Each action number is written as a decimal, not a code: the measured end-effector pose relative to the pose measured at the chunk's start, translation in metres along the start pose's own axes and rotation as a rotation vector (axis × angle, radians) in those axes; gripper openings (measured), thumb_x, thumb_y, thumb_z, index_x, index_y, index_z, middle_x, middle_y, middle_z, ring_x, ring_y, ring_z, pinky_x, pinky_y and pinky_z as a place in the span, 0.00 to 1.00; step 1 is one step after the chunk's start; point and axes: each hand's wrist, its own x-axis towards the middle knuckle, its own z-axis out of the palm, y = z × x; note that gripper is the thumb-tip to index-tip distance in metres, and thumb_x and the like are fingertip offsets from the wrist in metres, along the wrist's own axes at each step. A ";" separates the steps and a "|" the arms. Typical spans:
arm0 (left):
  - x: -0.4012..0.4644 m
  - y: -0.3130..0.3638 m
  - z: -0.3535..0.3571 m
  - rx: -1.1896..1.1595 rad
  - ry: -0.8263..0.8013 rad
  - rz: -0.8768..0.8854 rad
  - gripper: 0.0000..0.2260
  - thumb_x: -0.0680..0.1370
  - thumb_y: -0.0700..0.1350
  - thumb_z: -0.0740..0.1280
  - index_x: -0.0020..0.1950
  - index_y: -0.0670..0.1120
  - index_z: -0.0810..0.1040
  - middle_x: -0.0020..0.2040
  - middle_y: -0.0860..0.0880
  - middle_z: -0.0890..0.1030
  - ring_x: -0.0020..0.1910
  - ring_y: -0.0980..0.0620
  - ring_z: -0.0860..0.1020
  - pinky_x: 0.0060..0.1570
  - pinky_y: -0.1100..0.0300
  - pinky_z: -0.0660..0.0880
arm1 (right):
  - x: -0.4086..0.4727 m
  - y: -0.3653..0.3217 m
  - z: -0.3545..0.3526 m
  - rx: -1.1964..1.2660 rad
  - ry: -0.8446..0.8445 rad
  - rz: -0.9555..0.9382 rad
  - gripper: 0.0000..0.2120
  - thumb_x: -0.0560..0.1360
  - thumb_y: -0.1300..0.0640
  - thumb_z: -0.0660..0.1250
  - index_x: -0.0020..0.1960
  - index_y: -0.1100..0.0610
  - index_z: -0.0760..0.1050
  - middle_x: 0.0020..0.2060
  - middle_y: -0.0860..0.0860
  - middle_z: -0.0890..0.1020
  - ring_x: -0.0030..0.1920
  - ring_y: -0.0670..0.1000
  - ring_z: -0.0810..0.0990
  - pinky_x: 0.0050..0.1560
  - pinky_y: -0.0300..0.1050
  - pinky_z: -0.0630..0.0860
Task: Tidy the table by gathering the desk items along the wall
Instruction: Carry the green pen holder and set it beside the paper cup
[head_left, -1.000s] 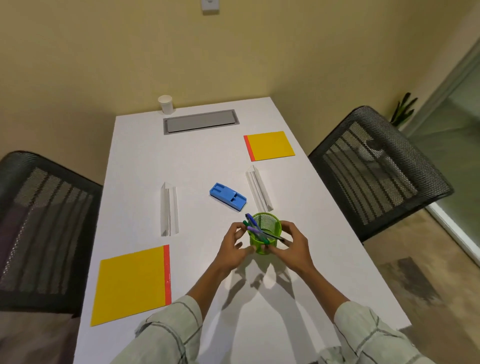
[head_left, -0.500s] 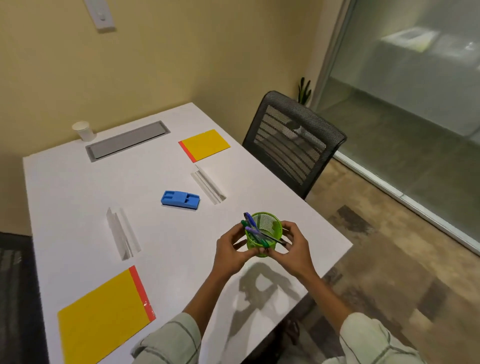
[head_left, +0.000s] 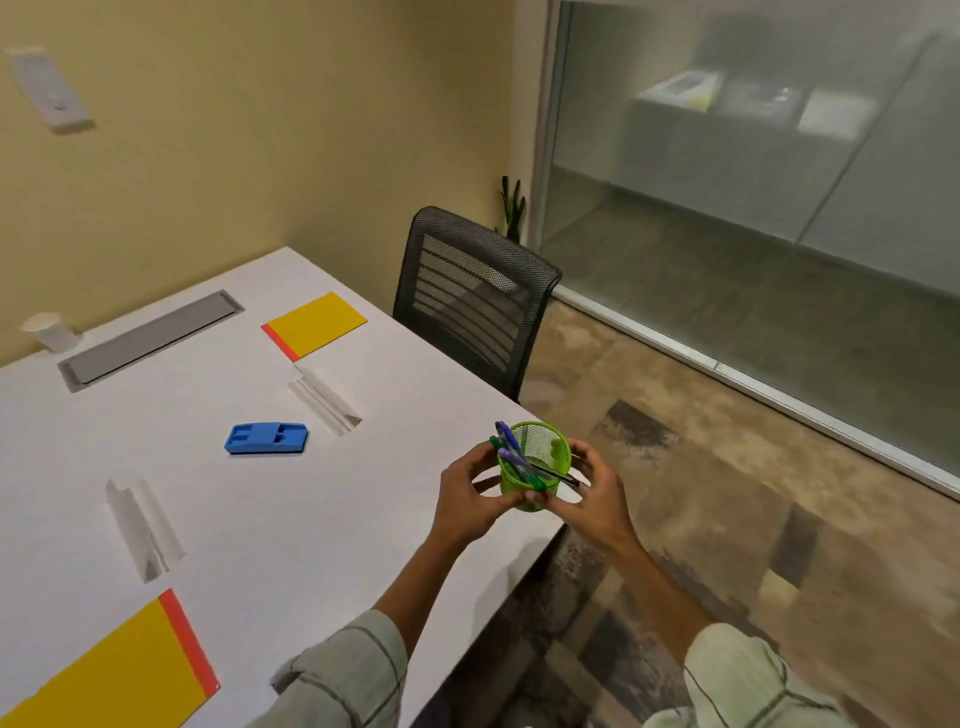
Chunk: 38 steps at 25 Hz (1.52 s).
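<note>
Both hands are working here: the left hand (head_left: 470, 506) and right hand (head_left: 592, 499) are cupping the green mesh pen cup (head_left: 535, 460) between them, each grip closing narrow around its sides, and the cup is hovering over the near corner of the white counter (head_left: 311, 519), well apart from the wall (head_left: 234, 130).

Biggest risk: that corner. If the cup is slipping, it is dropping to the floor (head_left: 701, 467), not the counter.

Next, the cup is tilting, with the pens (head_left: 511, 452) leaning out over the rim, so a quick swing toward the wall could be spilling them.

Smaller still: the blue stapler (head_left: 266, 439) and the clear plastic strip (head_left: 324, 399) are lying near the likely path, inviting a knock.

No readable writing or branding anywhere.
</note>
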 end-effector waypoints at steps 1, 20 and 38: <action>0.003 0.003 0.017 -0.001 -0.007 0.000 0.30 0.64 0.43 0.82 0.64 0.47 0.78 0.57 0.51 0.83 0.59 0.54 0.81 0.55 0.51 0.81 | 0.000 0.002 -0.017 0.010 0.008 0.000 0.34 0.58 0.55 0.85 0.60 0.48 0.75 0.54 0.45 0.82 0.57 0.45 0.81 0.53 0.40 0.80; 0.111 0.062 0.293 -0.004 -0.230 0.057 0.32 0.61 0.49 0.82 0.63 0.47 0.79 0.56 0.52 0.84 0.58 0.54 0.81 0.55 0.47 0.80 | 0.051 0.037 -0.294 -0.112 0.246 -0.009 0.35 0.59 0.56 0.84 0.61 0.48 0.73 0.55 0.44 0.82 0.55 0.41 0.82 0.55 0.34 0.78; 0.434 0.055 0.415 0.093 -0.158 0.048 0.34 0.60 0.45 0.83 0.64 0.43 0.79 0.57 0.49 0.83 0.55 0.54 0.80 0.46 0.70 0.74 | 0.364 0.102 -0.422 -0.167 0.246 0.040 0.34 0.58 0.51 0.85 0.59 0.43 0.74 0.54 0.44 0.83 0.56 0.44 0.83 0.55 0.39 0.80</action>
